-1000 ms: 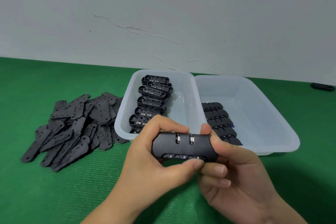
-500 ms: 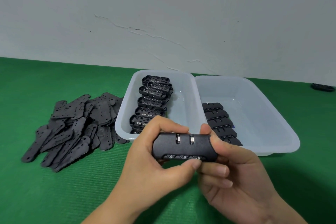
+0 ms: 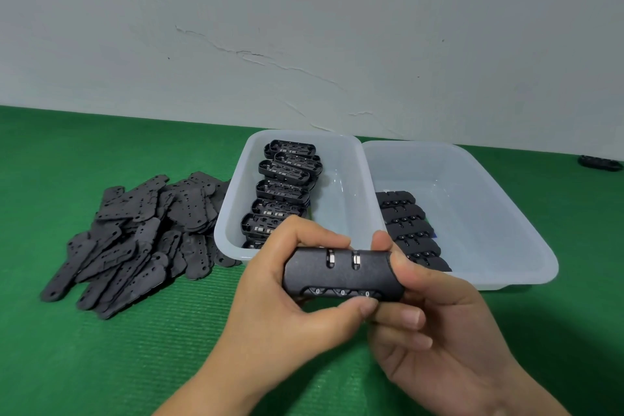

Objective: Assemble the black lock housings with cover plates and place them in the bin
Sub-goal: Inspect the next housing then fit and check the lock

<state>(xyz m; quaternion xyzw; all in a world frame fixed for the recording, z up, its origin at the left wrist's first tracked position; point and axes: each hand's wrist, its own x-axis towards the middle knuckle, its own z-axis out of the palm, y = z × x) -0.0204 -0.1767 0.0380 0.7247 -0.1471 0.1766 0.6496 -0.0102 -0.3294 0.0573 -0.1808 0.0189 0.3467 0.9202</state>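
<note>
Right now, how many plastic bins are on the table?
2. The left bin holds open housings; the right bin, touching it, holds closed locks. Both stand behind the hands.

- Just one view here, a head cam, so nothing gets shared between views.
- It looks forward and down from above and behind the left hand (image 3: 280, 297) and right hand (image 3: 435, 321), which sit low and centre in the shot, pretty close to the lens.
- Beyond the hands you get the two clear bins (image 3: 337, 213), and past those the green mat (image 3: 67, 152) runs to a cracked white wall (image 3: 304, 27) filling the top.
- Wide-angle lens, so the mat's far edge tilts a bit.
</note>
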